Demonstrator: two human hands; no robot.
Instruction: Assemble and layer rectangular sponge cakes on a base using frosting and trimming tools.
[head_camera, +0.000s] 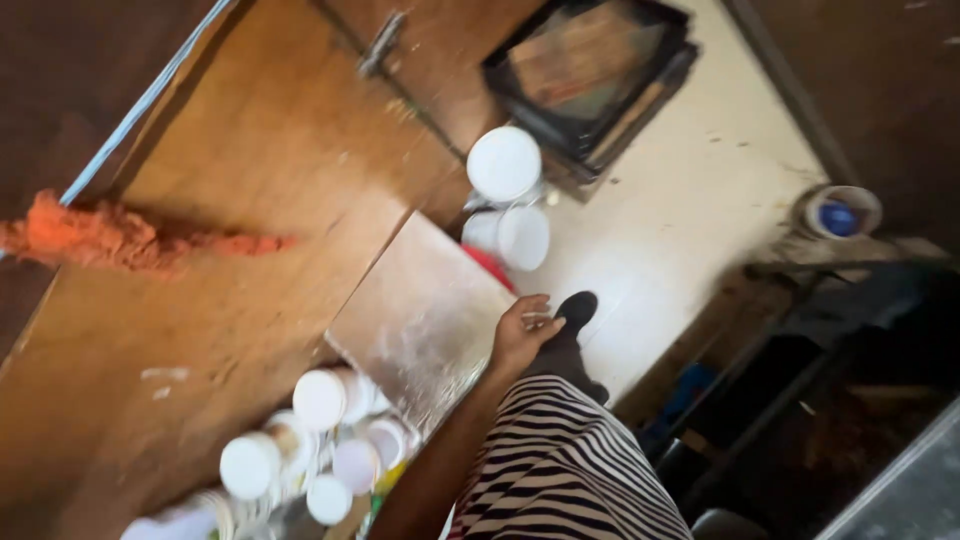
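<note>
Resting on: left hand (522, 335) lay with fingers loosely curled, grasping nothing, at the edge of the dull metal sheet (420, 318)
Right hand: out of view
Nearby: white round-lidded jars (320, 440) clustered beside the sheet

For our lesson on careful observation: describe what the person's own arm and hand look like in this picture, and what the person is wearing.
Only one arm shows, reaching up from the bottom edge. Its forearm is bare, with no sleeve, glove or watch visible, and the hand appears bare too; blur hides any rings. Which arm it is cannot be told. Beside it is a black-and-white striped fabric garment and a dark shoe.
</note>
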